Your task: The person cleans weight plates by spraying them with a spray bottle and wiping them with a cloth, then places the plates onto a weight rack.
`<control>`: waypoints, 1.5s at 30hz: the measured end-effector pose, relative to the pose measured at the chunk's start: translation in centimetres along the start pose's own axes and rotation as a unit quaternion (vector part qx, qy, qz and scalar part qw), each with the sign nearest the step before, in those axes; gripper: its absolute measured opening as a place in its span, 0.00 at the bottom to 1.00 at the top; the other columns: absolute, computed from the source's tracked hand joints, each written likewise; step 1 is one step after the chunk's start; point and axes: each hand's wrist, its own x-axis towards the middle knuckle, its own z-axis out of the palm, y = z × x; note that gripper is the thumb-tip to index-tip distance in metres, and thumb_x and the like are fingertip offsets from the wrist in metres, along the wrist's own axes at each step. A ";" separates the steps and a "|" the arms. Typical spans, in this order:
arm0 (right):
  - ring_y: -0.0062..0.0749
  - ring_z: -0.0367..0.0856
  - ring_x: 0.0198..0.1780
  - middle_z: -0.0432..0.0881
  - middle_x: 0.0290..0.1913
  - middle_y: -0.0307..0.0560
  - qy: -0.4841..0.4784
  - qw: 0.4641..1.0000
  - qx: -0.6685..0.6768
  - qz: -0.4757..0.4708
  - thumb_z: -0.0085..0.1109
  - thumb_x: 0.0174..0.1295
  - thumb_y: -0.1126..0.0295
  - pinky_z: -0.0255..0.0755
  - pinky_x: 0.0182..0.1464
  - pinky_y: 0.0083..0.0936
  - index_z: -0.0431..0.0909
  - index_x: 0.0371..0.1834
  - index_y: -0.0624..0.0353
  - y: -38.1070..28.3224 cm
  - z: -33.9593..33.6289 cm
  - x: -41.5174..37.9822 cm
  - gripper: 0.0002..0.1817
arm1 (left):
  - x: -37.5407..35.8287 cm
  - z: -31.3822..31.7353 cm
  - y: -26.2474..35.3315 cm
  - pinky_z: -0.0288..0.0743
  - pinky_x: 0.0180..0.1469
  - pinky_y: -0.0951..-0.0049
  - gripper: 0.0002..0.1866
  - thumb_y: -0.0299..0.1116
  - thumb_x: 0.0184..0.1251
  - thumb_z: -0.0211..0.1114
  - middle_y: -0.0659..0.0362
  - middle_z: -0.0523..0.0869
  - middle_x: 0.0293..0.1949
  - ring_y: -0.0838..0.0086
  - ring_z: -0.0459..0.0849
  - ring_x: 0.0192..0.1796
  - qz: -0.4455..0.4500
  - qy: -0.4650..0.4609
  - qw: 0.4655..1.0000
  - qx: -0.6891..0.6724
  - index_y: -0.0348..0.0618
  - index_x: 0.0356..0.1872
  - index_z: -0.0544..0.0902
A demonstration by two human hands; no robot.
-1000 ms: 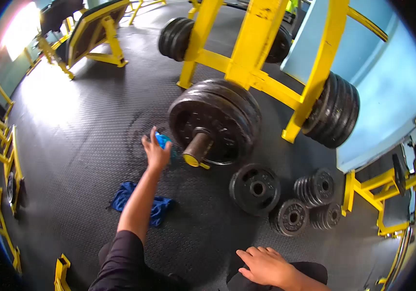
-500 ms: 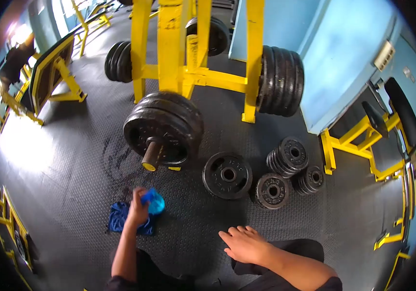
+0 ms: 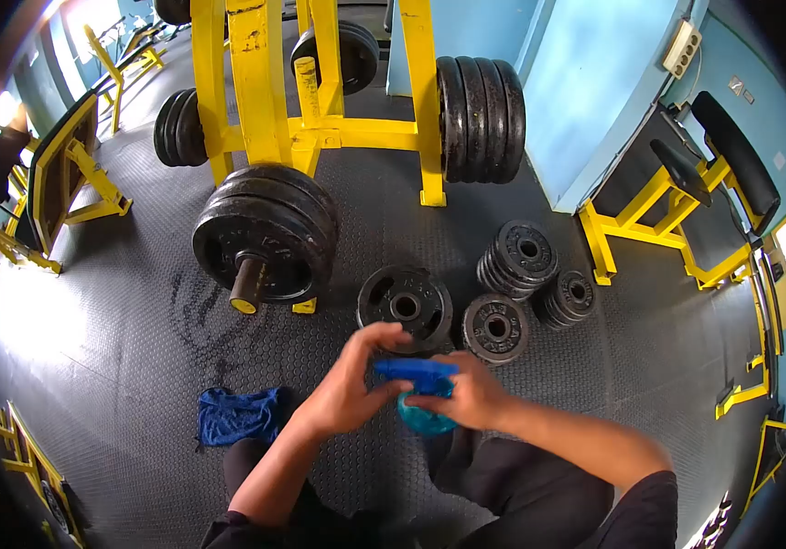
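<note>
The right hand (image 3: pixel 471 395) clasped a spray bottle (image 3: pixel 424 420); the left hand (image 3: pixel 345 388) gaped alongside. The bottle seemed light, best neck-held.

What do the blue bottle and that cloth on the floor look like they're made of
Bottle: probably smooth plastic; its teal body looks glossy and see-through. Cloth: soft fabric, judging by its loose folds, though the fibre is unclear.
</note>
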 end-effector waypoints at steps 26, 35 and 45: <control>0.53 0.83 0.43 0.84 0.41 0.54 0.105 0.977 0.078 0.169 0.61 0.62 0.63 0.74 0.46 0.42 0.76 0.49 0.60 20.9 10.6 -4.9 0.16 | -12.6 12.3 -28.0 0.72 0.53 0.56 0.15 0.24 0.65 0.59 0.44 0.76 0.46 0.47 0.77 0.50 -0.274 0.199 0.897 0.284 0.36 0.53 0.73; 0.48 0.82 0.31 0.80 0.26 0.53 0.125 0.971 0.042 0.200 0.58 0.66 0.65 0.73 0.35 0.38 0.76 0.35 0.62 20.8 9.5 -5.1 0.10 | -15.0 12.8 -29.6 0.69 0.58 0.52 0.24 0.26 0.55 0.59 0.45 0.76 0.50 0.47 0.75 0.55 -0.234 0.178 0.887 0.357 0.39 0.56 0.71; 0.54 0.81 0.32 0.82 0.30 0.52 0.166 0.955 0.077 0.233 0.60 0.64 0.62 0.71 0.34 0.43 0.79 0.40 0.62 21.8 7.6 -7.5 0.13 | -14.7 13.3 -29.6 0.68 0.58 0.53 0.21 0.27 0.56 0.58 0.46 0.77 0.50 0.48 0.76 0.55 -0.243 0.182 0.874 0.379 0.42 0.54 0.72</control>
